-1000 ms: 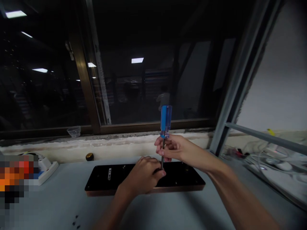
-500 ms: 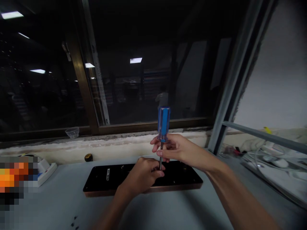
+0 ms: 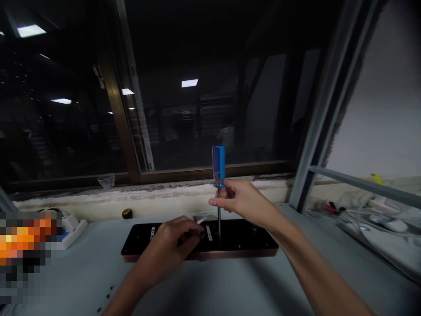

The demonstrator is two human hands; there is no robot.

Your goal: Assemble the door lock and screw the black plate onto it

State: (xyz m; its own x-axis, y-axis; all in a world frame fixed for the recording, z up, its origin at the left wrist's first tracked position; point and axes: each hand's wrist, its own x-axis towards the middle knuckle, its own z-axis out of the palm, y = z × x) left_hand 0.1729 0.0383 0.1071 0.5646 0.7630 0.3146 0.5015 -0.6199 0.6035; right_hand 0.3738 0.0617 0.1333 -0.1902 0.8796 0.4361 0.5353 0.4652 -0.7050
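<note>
A screwdriver with a clear-and-blue handle stands almost upright, its metal shaft reaching down to a long black panel. My right hand grips it between thumb and fingers, just below the handle. The panel lies flat, has a copper-coloured edge, and carries small white labels. Over its left-middle part is my left hand, fingers curled and thumb close to the forefinger; what they pinch, if anything, is too small to make out. Whether the screwdriver tip sits in a screw is not visible.
Several small dark pieces lie on the table at the front left. Behind the panel stands a dark and gold knob-like piece. A clear plastic cup sits on the sill. A power strip is left; white cables are right.
My left hand has let go of the screwdriver shaft and moved left over the panel. My right hand still holds the screwdriver, whose handle has turned and shifted slightly left.
</note>
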